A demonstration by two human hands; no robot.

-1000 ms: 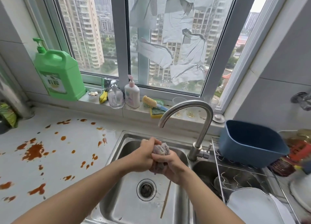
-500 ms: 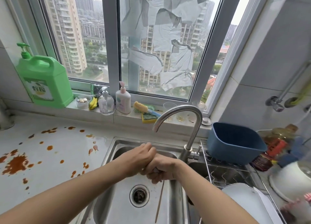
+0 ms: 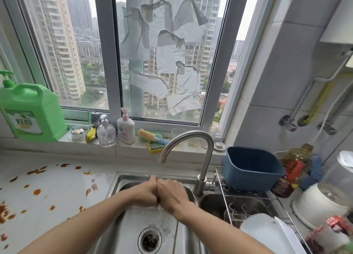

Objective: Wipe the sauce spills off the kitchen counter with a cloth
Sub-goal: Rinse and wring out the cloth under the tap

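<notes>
1. While both fists press knuckle to knuckle over the sink (image 3: pixel 122 179), the left hand (image 3: pixel 145 193) and the right hand (image 3: pixel 171 195) each show a tight, curled grip, clenched against one another.
2. Between them only a sliver of the cloth (image 3: pixel 157 198) peeks out at the seam, dark and wadded; nearly all of it is buried inside the two fists, so each grip is closed around that cloth.
3. Water drips from under the hands and splashes toward the drain (image 3: pixel 150 240) straight below.
4. Above and just right of the fists curves the steel faucet (image 3: pixel 205 158), its spout pointing down behind the hands.
5. Out to the left, the pale desk (image 3: pixel 57 196) is dotted with orange-brown sauce spills (image 3: pixel 37 191), thickest at the far left edge and thinning toward the sink rim.
6. Right of the faucet, a wire dish rack (image 3: pixel 246 198) sits over the second basin, with a blue tub (image 3: pixel 252 169) at its back end.
7. Up on the windowsill (image 3: pixel 124 148) stand a big green detergent jug (image 3: pixel 32 112), a clear pump bottle (image 3: pixel 106 133), a white pump bottle (image 3: pixel 125 128) and a yellow-green sponge (image 3: pixel 155 145).
</notes>
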